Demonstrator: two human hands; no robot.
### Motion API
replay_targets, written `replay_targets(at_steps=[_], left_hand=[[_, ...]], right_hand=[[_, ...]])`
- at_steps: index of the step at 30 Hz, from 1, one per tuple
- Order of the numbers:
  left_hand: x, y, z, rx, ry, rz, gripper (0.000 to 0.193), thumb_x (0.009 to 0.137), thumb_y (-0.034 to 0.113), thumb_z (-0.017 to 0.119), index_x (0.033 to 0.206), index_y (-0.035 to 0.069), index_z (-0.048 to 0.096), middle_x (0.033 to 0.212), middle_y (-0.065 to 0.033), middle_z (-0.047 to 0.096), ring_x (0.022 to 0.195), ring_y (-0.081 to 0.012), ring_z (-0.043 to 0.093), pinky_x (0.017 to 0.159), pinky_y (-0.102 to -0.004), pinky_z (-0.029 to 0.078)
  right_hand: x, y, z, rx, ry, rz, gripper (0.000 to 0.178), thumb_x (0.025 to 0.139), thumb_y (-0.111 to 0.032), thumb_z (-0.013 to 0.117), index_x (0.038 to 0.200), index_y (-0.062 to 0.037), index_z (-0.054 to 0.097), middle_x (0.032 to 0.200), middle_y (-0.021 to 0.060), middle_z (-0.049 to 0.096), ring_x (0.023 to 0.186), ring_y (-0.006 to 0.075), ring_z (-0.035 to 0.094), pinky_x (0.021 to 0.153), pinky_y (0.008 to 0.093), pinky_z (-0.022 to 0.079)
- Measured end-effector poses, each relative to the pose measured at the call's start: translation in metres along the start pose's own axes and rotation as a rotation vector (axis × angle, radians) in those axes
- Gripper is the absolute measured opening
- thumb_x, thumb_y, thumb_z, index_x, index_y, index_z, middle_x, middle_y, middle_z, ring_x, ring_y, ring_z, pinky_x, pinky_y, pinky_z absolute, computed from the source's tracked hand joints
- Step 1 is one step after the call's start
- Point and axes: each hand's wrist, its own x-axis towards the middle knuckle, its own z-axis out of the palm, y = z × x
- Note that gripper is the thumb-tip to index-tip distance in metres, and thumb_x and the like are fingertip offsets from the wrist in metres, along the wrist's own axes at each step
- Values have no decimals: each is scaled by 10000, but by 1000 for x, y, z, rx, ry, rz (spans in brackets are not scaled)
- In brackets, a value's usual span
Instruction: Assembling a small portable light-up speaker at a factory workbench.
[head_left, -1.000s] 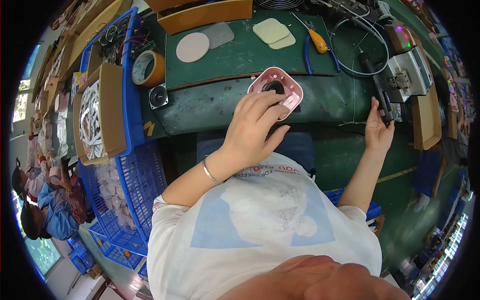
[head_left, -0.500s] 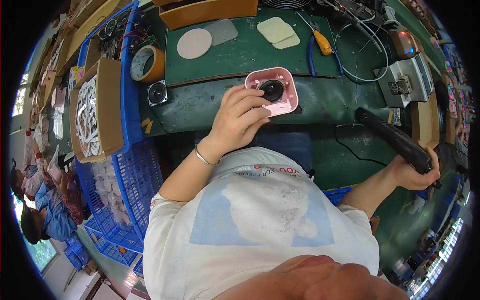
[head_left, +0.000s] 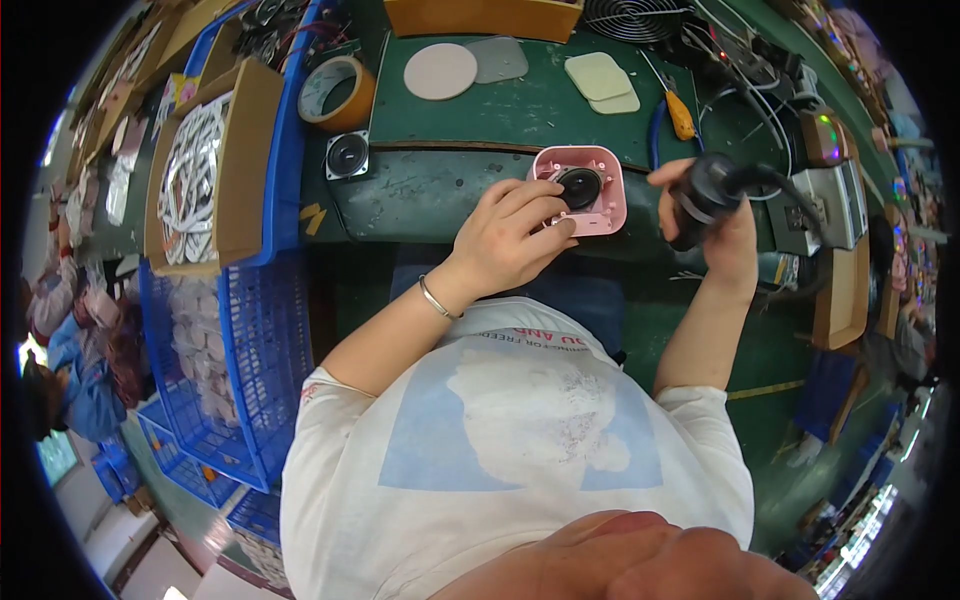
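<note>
A pink, rounded-square plastic housing (head_left: 612, 205) rests near the bench's front edge with its hollow side up. Inside it sits a round black speaker (head_left: 579, 188). My left hand (head_left: 512, 232) grips the housing's left side, its fingertips reaching over the wall to the speaker's edge. To the right of the housing, my right hand (head_left: 735, 235) is wrapped round a black corded electric screwdriver (head_left: 705, 190), held up above the bench. The tool is seen nearly end-on, with its thick cable curving off to the right; its bit is hidden.
Another small speaker (head_left: 347, 155) and a roll of orange tape (head_left: 337, 93) lie at the left. Pink and pale discs (head_left: 441, 71) and orange-handled pliers (head_left: 680, 115) are on the raised green board (head_left: 540, 110). A carton of white cables (head_left: 235, 150) stands far left, above blue crates (head_left: 255, 370).
My right hand has brought the electric screwdriver in from the lower right, turning it upright beside the housing. My left hand keeps its hold on the housing. The view has shifted.
</note>
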Motion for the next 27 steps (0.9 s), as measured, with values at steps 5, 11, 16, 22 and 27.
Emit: replay_targets(at_steps=[5,11,16,22,27], left_hand=[[2,2,-1,-13,-9,-1,240,787,204,800,968,132,660,1049,-46,659,1096,-245,628,900,-407,477],[1,1,0,-19,-10,-17,240,797,211,795,975,128,658,1059,-47,652,1103,-245,624,876,-395,478],[2,2,0,-50,-13,-12,237,796,204,794,976,126,661,1076,-50,655,1121,-244,619,879,-390,481],[1,1,-1,-51,-9,-21,239,787,200,797,969,123,662,1057,-50,658,1120,-241,628,883,-387,483],[2,0,-1,-57,-6,-18,234,786,198,795,963,122,662,1050,-49,660,1116,-238,632,879,-381,484]], right_hand=[[-11,-24,36,9,359,-538,1121,776,-948,385,1199,70,587,671,93,572,533,187,522,518,339,430],[-6,-28,59,336,284,-787,1147,744,-988,356,1267,13,553,647,81,547,504,201,492,502,351,422],[-3,-18,61,377,343,-682,1134,757,-989,308,1266,-7,561,645,74,536,502,203,486,500,355,412],[-2,-23,62,326,302,-724,1116,773,-978,302,1257,-8,563,650,76,541,503,208,488,501,360,415],[2,-20,61,342,298,-696,1088,773,-968,350,1254,-15,560,653,77,546,510,204,494,507,351,424]])
